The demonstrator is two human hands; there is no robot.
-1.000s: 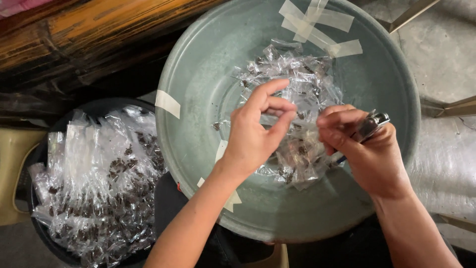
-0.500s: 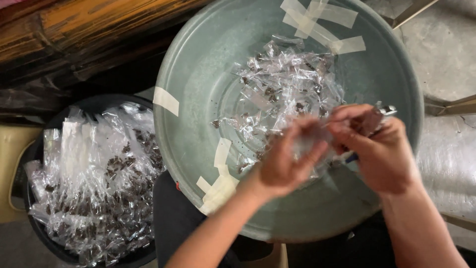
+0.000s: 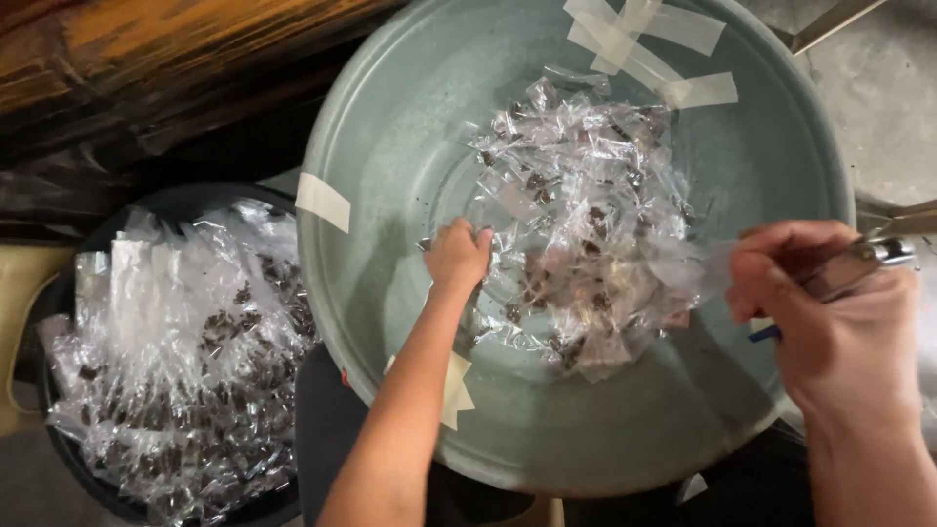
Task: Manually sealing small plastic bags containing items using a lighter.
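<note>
A wide grey-green plastic basin (image 3: 390,176), patched with strips of pale tape, holds a heap of small clear plastic packets (image 3: 586,215) with dark bits inside. My left hand (image 3: 457,256) reaches into the basin, its fingers curled down on the left edge of the heap. My right hand (image 3: 830,317) hovers over the basin's right rim, closed around a small metal tool (image 3: 883,254) with a blue part showing below the fingers. A thin clear packet seems to hang from that hand, but it is blurred.
A round black tub (image 3: 171,351) at the lower left is full of similar clear packets with dark contents. A dark wooden beam (image 3: 146,68) runs along the top left. Grey concrete floor (image 3: 878,107) shows at the right.
My left hand has left my right hand and moved down-left into the basin onto the heap. My right hand has shifted right, toward the rim, still gripping the tool.
</note>
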